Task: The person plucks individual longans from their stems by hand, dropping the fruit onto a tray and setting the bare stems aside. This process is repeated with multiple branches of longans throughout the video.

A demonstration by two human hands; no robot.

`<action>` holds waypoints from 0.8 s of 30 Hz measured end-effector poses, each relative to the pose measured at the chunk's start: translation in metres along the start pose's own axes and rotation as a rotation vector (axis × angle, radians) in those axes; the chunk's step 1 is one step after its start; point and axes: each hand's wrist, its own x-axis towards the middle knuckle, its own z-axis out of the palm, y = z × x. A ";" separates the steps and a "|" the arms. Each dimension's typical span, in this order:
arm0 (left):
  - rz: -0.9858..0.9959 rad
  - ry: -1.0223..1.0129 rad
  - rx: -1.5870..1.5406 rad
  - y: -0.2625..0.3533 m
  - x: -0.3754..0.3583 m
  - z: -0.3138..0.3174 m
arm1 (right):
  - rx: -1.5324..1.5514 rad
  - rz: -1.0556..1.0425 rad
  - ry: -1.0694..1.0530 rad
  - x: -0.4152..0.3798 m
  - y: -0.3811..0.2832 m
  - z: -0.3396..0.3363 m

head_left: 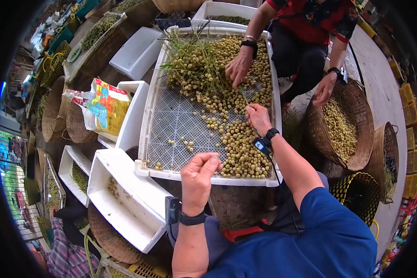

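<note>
I note an open market floor crowded with wicker baskets and white tubs. At centre sits a white mesh tray, its far and right parts heaped with small yellow-green fruits, the stemmed bunches piled at the far end.

My left hand is raised over the tray's near rim, curled into a loose fist; whether it holds any fruit I cannot tell. My right hand rests on the heap near the tray's right side, fingers pinched together on what looks like a thin stem among the fruits.

Across the tray, another person works: one hand down on the bunches, the other at the rim of a basket filled with loose fruits, to the right of the tray.

Judgement: the step in hand appears to be stripping fruits from stems and sorting them. The next move calls for a firm pinch on the stem while the fruit is pulled free without crushing.
</note>
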 end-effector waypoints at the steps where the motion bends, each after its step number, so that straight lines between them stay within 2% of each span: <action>1: -0.010 -0.011 -0.007 -0.002 -0.001 0.001 | 0.023 0.033 -0.033 0.001 0.003 0.003; 6: -0.025 0.005 0.027 -0.004 -0.005 0.002 | 0.037 0.086 0.021 -0.026 -0.012 0.011; 8: -0.017 0.029 0.031 -0.003 -0.007 0.004 | -0.056 0.014 -0.100 -0.032 -0.016 0.020; 10: -0.021 0.028 0.011 0.001 -0.009 0.005 | -0.396 -0.311 -0.178 -0.029 -0.020 0.036; 12: -0.015 0.030 0.012 0.002 -0.014 0.005 | -0.492 -0.562 -0.008 -0.023 -0.021 0.057; 14: 0.011 0.048 0.011 -0.003 -0.015 0.000 | -0.397 -0.490 -0.067 -0.016 -0.027 0.065; 16: 0.018 0.061 0.019 -0.003 -0.014 -0.003 | 0.082 -0.117 -0.254 -0.011 -0.039 0.063; 18: -0.003 0.099 0.008 -0.003 -0.012 -0.004 | 0.138 -0.169 -0.270 0.000 -0.037 0.063; 21: -0.031 0.092 0.009 -0.004 -0.010 -0.003 | 0.101 -0.156 -0.182 0.015 -0.040 0.066; 24: -0.074 0.093 0.027 -0.005 -0.010 -0.004 | 0.094 -0.088 -0.255 0.025 -0.050 0.076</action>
